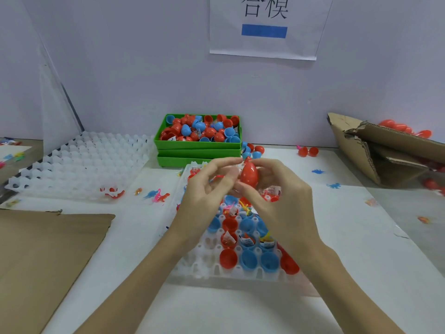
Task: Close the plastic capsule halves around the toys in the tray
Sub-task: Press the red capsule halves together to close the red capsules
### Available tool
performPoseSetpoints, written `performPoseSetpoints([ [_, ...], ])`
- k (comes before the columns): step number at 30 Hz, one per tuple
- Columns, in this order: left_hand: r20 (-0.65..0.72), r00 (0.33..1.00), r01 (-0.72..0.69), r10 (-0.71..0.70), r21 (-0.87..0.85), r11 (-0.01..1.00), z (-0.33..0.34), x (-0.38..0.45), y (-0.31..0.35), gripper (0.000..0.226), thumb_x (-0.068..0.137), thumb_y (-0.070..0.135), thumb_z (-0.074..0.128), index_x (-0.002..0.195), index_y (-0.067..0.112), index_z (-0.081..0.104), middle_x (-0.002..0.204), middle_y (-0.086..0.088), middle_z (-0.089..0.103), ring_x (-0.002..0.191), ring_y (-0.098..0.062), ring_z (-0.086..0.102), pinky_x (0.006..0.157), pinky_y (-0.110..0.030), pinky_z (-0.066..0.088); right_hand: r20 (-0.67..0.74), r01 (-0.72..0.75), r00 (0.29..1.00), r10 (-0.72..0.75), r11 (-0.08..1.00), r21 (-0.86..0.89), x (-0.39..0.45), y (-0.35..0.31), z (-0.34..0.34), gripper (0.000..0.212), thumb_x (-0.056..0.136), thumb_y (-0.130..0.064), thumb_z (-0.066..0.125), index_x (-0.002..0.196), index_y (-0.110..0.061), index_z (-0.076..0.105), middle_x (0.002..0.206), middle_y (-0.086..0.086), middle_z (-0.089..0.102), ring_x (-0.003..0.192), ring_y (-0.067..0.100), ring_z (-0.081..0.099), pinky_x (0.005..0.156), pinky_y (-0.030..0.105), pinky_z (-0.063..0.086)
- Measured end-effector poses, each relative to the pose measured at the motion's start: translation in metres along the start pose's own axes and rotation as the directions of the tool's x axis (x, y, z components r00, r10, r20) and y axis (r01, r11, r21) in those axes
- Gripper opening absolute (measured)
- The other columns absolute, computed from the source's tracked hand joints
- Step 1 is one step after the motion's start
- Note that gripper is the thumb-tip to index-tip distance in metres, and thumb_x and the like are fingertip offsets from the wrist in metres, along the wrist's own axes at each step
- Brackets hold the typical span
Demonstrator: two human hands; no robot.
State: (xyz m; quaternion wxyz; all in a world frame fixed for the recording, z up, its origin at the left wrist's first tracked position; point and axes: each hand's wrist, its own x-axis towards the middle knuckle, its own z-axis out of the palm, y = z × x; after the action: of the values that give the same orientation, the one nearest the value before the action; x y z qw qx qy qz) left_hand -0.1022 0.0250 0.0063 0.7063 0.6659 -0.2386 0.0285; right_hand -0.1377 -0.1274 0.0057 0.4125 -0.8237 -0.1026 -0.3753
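Note:
A red plastic capsule (249, 174) is held up above the white tray (207, 263) at the centre. My right hand (279, 201) grips it from the right and below. My left hand (207, 189) pinches its upper end with fingertips from the left. The tray holds several red and blue capsule halves (249, 260), some with small wrapped toys (227, 238) inside. My hands hide the tray's far rows.
A green bin (197, 143) full of red and blue halves stands behind the tray. An empty white tray (79, 162) lies at the left. Cardboard (43, 256) lies near left, a cardboard box (385, 153) at right. Small toy dinosaurs (157, 195) are scattered on the table.

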Motion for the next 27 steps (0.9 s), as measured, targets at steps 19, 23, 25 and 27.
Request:
performPoseSetpoints([
  [19,0.068,0.973,0.230,-0.220,-0.293,0.928,0.000,0.002,-0.003,0.021,0.083,0.031,0.077,0.096,0.015,0.080,0.107,-0.015,0.077,0.105,-0.028,0.075,0.087,-0.029,0.060,0.199,0.021,0.980,0.004,0.992,-0.128,-0.005,0.001,0.002,0.047,0.089,-0.035,0.070,0.131,-0.015,0.064,0.116,-0.006,0.069,0.100,0.003,0.061,0.097,0.014,0.049],
  [23,-0.038,0.991,0.129,-0.129,-0.014,0.992,-0.001,0.002,-0.003,0.029,0.083,0.041,0.074,0.100,0.018,0.078,0.097,0.002,0.079,0.099,-0.018,0.076,0.084,-0.027,0.062,0.218,-0.007,0.975,0.030,0.994,-0.107,-0.003,0.004,0.003,0.051,0.089,-0.037,0.073,0.136,-0.020,0.061,0.120,-0.009,0.062,0.097,-0.002,0.058,0.091,0.006,0.047],
  [25,-0.074,0.997,0.008,0.010,0.229,0.973,0.000,0.001,-0.004,0.029,0.086,0.043,0.070,0.105,0.021,0.076,0.092,0.009,0.078,0.093,-0.010,0.075,0.079,-0.020,0.061,0.245,-0.036,0.968,0.060,0.994,-0.100,-0.003,0.007,0.002,0.054,0.091,-0.032,0.073,0.142,-0.021,0.056,0.119,-0.010,0.057,0.099,-0.003,0.057,0.088,0.004,0.046],
  [27,-0.088,0.983,-0.114,0.163,0.405,0.907,0.002,0.000,-0.005,0.032,0.092,0.045,0.064,0.113,0.022,0.072,0.095,0.013,0.074,0.091,-0.006,0.071,0.076,-0.016,0.058,0.266,-0.080,0.959,0.098,0.994,-0.080,-0.001,0.010,0.001,0.059,0.094,-0.025,0.072,0.148,-0.022,0.050,0.119,-0.011,0.056,0.102,-0.003,0.058,0.087,0.006,0.048],
])
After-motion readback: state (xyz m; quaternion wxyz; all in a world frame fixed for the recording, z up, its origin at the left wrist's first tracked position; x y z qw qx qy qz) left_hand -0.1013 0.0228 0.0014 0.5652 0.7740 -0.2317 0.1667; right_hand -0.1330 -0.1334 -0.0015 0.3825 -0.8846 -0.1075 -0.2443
